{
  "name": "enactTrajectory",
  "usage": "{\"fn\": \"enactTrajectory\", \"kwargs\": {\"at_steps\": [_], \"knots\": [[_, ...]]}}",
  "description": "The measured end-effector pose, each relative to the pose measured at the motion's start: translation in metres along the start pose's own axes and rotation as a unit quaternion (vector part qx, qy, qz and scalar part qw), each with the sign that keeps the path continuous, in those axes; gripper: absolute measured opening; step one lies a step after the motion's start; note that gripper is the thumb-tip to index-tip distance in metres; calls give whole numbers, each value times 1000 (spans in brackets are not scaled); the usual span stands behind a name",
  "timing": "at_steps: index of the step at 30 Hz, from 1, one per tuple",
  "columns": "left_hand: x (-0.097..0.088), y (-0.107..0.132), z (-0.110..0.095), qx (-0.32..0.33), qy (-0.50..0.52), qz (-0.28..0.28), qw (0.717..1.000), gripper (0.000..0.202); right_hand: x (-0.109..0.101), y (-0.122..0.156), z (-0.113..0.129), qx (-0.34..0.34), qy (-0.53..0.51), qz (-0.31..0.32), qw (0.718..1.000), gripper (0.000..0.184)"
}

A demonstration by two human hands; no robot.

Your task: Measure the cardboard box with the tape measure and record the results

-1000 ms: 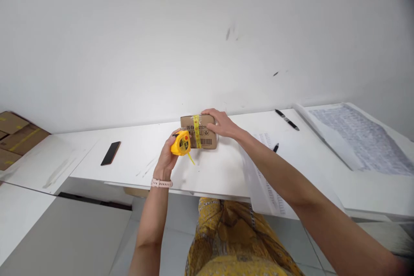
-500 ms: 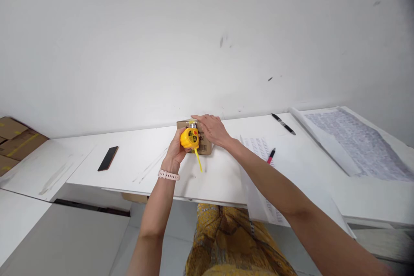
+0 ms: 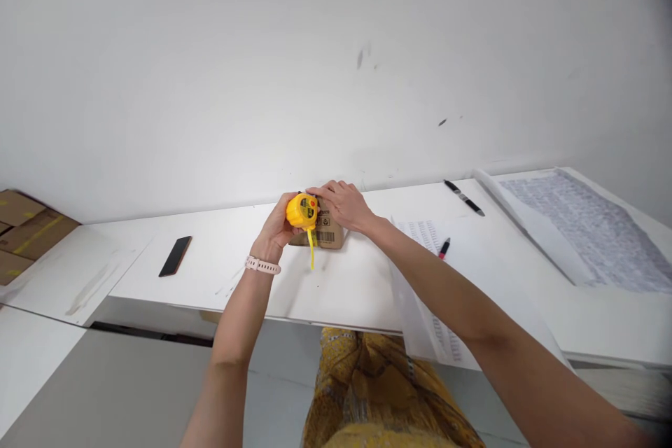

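A small brown cardboard box [image 3: 330, 232] with black print and a barcode lies on the white table against the wall. My left hand [image 3: 277, 225], with a pale pink watch strap on the wrist, is closed around a yellow tape measure [image 3: 301, 210] held over the left part of the box. A yellow wrist strap [image 3: 311, 250] dangles from the tape measure's case. My right hand [image 3: 346, 206] grips the box's upper right part, its index finger reaching left beside the tape measure. The case and fingers hide the box's upper left and any drawn-out blade.
A dark phone [image 3: 176, 256] lies to the left. Right of the box are printed sheets [image 3: 420, 294] with a red and black pen [image 3: 444, 248], a black pen [image 3: 463, 197] and more printed paper [image 3: 582, 231]. Cardboard boxes [image 3: 34, 234] stand at the far left.
My left hand has moved the tape measure slightly left and up. The shiny piece seen above its case before is now hidden. My right hand stays at the box.
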State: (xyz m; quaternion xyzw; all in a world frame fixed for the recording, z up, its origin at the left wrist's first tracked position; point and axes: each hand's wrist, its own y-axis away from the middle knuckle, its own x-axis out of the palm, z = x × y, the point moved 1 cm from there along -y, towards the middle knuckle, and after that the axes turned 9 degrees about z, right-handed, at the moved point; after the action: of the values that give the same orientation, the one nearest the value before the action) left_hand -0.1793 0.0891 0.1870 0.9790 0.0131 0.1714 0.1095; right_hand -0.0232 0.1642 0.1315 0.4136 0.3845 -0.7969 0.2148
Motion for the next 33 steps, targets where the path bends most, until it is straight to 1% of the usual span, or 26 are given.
{"fn": "enactTrajectory", "kwargs": {"at_steps": [2, 3, 5, 8, 10, 11, 13, 15, 20, 25, 28, 31, 33], "knots": [[-1, 8, 8, -18, -13, -16, 1000, 24, 0, -2, -1, 15, -6, -6, 1000, 48], [-3, 14, 16, -21, -17, -17, 999, 26, 0, -3, -2, 20, -10, -10, 1000, 48], [-12, 28, 39, -9, -16, -6, 1000, 31, 0, -6, -4, 22, -17, -17, 999, 47], [-32, 49, 82, 32, -24, 14, 999, 42, 2, -9, -7, 22, -31, -19, 999, 46], [-45, 58, 107, 48, -37, 7, 998, 48, 3, -9, -8, 23, -37, -12, 999, 46], [-50, 60, 116, 50, -39, 2, 998, 50, 4, -9, -8, 22, -39, -7, 999, 46], [-54, 61, 128, 49, -33, -1, 998, 51, 5, -6, -8, 17, -44, -2, 999, 48], [-55, 58, 131, 49, -25, 7, 998, 49, 5, -4, -8, 17, -57, -6, 998, 49], [-54, 53, 131, 43, -11, 14, 999, 46, 4, -1, -9, 27, -82, -11, 996, 47], [-55, 52, 135, 49, -2, 24, 998, 48, 7, -2, -11, 31, -79, -14, 996, 46], [-53, 51, 134, 54, -11, 21, 998, 47, 7, -3, -14, 30, -64, -4, 997, 47], [-50, 59, 131, 55, -9, 15, 998, 47, 5, -3, -12, 41, -39, 3, 998, 49], [-47, 74, 128, 52, 11, 9, 999, 46, 4, 3, -6, 47, -18, 3, 999, 50]]}}
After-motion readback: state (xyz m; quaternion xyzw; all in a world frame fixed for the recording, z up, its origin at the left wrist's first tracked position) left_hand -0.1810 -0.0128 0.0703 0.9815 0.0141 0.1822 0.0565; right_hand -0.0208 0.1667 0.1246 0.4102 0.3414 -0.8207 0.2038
